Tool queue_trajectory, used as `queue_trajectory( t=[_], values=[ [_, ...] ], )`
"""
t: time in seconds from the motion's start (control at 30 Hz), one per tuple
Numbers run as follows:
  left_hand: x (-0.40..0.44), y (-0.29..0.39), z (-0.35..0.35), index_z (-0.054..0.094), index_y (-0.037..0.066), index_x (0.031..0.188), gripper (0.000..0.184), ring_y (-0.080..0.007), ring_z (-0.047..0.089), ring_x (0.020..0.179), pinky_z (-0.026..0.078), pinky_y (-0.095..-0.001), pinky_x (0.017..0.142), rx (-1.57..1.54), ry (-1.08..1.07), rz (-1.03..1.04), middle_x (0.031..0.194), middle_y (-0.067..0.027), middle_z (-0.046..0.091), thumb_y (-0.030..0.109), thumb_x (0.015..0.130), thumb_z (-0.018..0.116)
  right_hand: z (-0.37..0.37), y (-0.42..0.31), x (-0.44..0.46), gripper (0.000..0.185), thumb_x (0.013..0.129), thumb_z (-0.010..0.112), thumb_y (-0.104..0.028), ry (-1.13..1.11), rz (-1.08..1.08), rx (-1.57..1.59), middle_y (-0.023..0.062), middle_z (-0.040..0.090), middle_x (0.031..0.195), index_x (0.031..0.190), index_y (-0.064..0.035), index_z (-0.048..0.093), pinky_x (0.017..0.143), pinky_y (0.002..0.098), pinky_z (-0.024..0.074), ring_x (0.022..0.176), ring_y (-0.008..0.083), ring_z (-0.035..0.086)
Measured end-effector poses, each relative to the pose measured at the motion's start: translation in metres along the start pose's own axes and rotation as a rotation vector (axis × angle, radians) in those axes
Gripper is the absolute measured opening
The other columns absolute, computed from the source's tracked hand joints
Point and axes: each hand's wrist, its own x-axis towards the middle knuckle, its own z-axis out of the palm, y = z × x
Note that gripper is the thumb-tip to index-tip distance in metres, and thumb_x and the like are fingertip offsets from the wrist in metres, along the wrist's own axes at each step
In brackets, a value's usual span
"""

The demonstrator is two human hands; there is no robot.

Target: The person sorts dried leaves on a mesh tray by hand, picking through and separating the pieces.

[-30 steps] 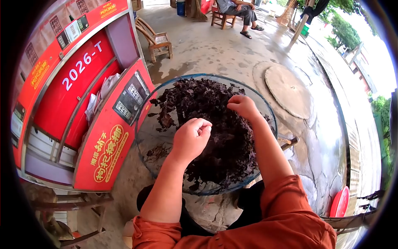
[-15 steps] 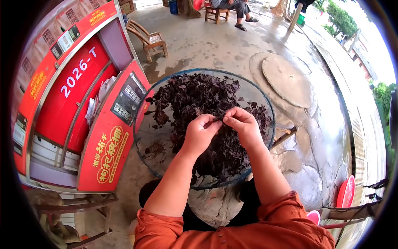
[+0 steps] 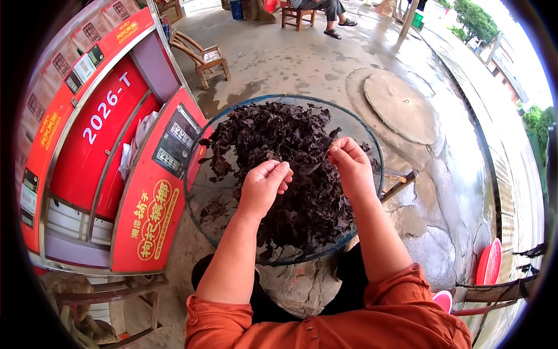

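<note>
A heap of dark purple-brown, crinkled dried leaves (image 3: 279,136) lies on a round mesh tray (image 3: 200,192) with a blue-green rim in front of me. Over the middle of the heap is my left hand (image 3: 264,185), its thumb pressed against the curled index finger; whatever may be between them is too small to make out. My right hand (image 3: 353,166) hovers over the heap's right side, thumb and forefinger pinching a dark leaf that blends into the pile behind it. Finer brownish bits (image 3: 214,210) lie apart on the tray's left side.
A red display cabinet (image 3: 145,215) with printed lettering stands at my left. Beyond the tray are a small bamboo chair (image 3: 203,58) and a seated person's legs (image 3: 331,17). A round concrete cover (image 3: 400,109) lies on the wet floor; a red basin (image 3: 489,262) is at right.
My hands were together over the heap and have moved apart, the left to the left and the right slightly right and up. The view has shifted slightly.
</note>
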Motion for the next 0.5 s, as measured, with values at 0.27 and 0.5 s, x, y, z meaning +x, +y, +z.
queue_trajectory(
  t=[0.27, 0.5],
  values=[
    [-0.006, 0.007, 0.015, 0.061, 0.004, 0.117, 0.029, -0.0080, 0.060, 0.072, 0.048, -0.0223, 0.064, -0.126, -0.165, -0.079, 0.087, -0.0020, 0.066, 0.025, 0.097, 0.065, 0.034, 0.007, -0.020, 0.003, 0.098, 0.060, -0.005, -0.093, -0.043, -0.041, -0.0055, 0.056, 0.088, 0.097, -0.0061, 0.057, 0.078, 0.0191, 0.0422, 0.085, 0.0038, 0.051],
    [-0.009, 0.010, 0.008, 0.055, 0.000, 0.127, 0.030, -0.0084, 0.055, 0.066, 0.047, -0.0232, 0.062, -0.013, -0.156, -0.044, 0.081, -0.0024, 0.063, 0.013, 0.100, 0.056, 0.007, 0.008, -0.001, 0.003, 0.098, 0.059, -0.007, 0.049, -0.090, 0.032, -0.0040, 0.059, 0.087, 0.096, -0.0082, 0.057, 0.075, 0.0216, 0.0423, 0.080, 0.0068, 0.054]
  ],
)
